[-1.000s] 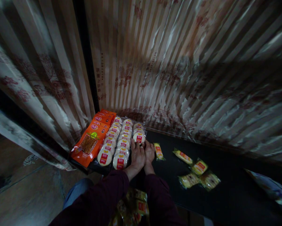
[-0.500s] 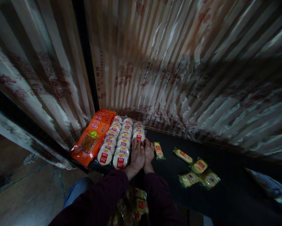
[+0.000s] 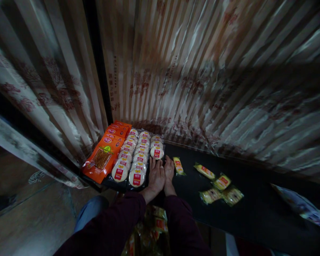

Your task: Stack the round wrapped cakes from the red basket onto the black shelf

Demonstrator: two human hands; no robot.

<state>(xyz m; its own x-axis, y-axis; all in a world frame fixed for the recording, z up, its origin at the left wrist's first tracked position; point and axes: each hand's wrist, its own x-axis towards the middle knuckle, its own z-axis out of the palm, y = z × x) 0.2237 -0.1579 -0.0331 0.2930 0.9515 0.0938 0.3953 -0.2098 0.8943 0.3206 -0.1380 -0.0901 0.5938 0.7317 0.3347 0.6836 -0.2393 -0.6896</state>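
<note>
Left hand: fingers extended and close together, tips at the near end of a short row of wrapped crackers; right hand: just beside it, fingers together; whether either grips anything cannot be told; the short row lies on a black shelf, right of two longer cracker rows; orange packets lie left of these; one yellow packet lies near the right hand.
</note>
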